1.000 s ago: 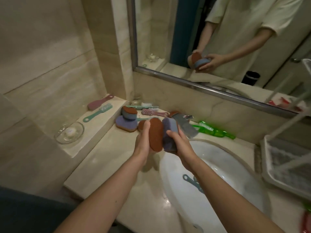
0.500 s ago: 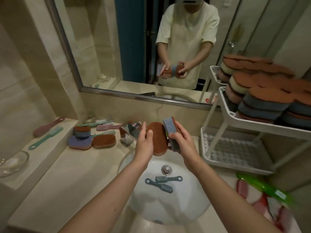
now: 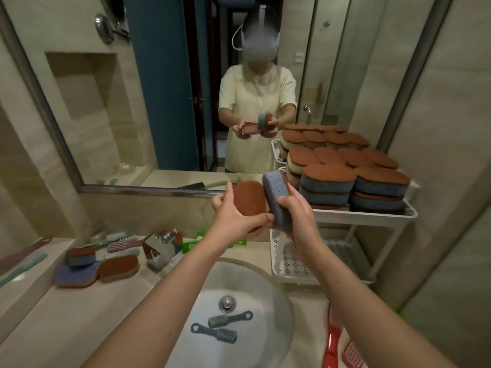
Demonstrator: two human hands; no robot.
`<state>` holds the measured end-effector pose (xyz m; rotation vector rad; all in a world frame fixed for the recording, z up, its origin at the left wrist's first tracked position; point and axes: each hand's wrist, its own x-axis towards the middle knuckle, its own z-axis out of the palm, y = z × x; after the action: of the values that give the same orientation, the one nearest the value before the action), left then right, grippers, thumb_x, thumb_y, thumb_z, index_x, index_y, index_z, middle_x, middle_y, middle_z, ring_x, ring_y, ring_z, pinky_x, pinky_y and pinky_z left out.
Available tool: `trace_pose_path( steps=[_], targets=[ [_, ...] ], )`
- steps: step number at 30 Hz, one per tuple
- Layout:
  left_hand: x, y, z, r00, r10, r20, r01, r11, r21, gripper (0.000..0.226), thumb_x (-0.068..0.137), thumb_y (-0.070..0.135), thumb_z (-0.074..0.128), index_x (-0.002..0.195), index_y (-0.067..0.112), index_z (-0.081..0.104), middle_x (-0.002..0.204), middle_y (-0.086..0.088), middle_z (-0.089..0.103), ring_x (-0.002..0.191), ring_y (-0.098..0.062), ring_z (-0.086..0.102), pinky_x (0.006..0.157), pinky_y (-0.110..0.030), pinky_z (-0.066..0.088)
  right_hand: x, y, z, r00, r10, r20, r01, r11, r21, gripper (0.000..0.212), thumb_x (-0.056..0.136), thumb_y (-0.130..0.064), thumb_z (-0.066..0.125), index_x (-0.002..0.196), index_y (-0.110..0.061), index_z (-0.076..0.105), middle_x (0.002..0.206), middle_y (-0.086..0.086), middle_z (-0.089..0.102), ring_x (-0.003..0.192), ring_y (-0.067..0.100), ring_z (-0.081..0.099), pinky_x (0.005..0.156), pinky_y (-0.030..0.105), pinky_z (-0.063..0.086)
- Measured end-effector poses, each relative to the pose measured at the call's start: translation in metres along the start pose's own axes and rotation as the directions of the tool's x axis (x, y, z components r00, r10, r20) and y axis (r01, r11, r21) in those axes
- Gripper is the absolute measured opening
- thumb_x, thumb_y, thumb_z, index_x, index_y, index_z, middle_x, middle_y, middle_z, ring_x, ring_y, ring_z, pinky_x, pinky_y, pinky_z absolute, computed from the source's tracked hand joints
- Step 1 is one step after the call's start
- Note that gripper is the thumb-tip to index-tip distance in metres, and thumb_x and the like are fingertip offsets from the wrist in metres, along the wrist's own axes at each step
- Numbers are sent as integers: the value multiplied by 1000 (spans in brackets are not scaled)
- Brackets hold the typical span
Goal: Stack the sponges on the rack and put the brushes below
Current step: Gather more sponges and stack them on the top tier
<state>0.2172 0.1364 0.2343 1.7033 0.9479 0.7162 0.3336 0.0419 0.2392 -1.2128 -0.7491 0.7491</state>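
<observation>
Brown sponge lower edge hidden under left hand fingers, blue sponge bottom end buried in right hand; far left of the fingers two long brushes blurred and cut by the frame, red brushes below-right of them cropped too.

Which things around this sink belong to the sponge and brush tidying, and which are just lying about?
Job: brown sponge in left hand, blue sponge in right hand, loose sponges on counter, grey brushes in sink, white rack.
Lying about: tap, mirror.
</observation>
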Motion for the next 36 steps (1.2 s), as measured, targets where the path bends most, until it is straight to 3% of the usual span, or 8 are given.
trace_pose_path(
  steps=[4,8,10,14,20,25,30,36],
  targets=[
    [-1,32,20,991,134,-22,-134,991,-2,116,67,40,82,154,35,6,137,5,23,110,-12,41,52,-1,40,3,-28,-27,998,-61,-31,62,998,26,49,77,-31,60,126,-31,56,92,-8,74,75,13,72,60,31,56],
    [-2,61,46,965,259,36,-259,966,-1,105,68,34,83,152,36,21,141,1,30,121,-14,43,95,-26,45,7,-59,-58,991,-95,-98,99,994,35,29,83,-27,68,108,-35,55,101,3,70,79,19,73,59,33,57],
    [0,75,59,952,295,84,-296,955,4,99,68,28,83,151,33,29,143,0,30,126,-16,42,105,-33,43,11,-74,-73,984,-129,-121,130,992,-1,23,87,-28,68,106,-33,55,105,5,67,81,19,72,60,35,58],
    [8,97,84,932,354,84,-352,935,-34,82,74,16,75,147,30,39,142,-1,40,125,-17,48,104,-34,45,22,-99,-94,983,-134,-128,127,990,-62,22,90,-30,64,109,-31,53,112,3,63,95,19,68,67,36,59],
    [30,118,102,922,386,34,-383,921,-67,75,78,23,72,146,30,41,141,1,44,122,-14,47,99,-28,45,46,-123,-111,989,-129,-75,116,981,-155,38,87,-20,54,124,-27,51,119,4,58,104,23,61,73,36,60],
    [57,122,102,925,380,13,-378,923,-69,73,78,25,73,145,28,42,142,2,47,112,-7,48,74,-10,39,74,-129,-115,985,-132,-110,102,965,-241,47,88,-21,60,134,-22,50,119,4,60,102,19,63,76,38,61],
    [88,115,102,939,344,-21,-344,938,-26,74,77,31,75,144,30,44,142,2,49,120,-13,52,79,-16,43,103,-118,-129,953,-224,-202,85,842,-533,61,83,-40,65,139,-27,45,135,-1,51,111,14,53,92,38,51],
    [120,110,109,947,321,-16,-317,941,119,76,75,37,74,144,30,44,144,3,48,127,-15,49,105,-38,44,132,-107,-141,936,-289,-200,18,608,-794,70,82,-56,62,142,-27,43,143,-1,50,125,21,51,81,32,42]
  ],
)
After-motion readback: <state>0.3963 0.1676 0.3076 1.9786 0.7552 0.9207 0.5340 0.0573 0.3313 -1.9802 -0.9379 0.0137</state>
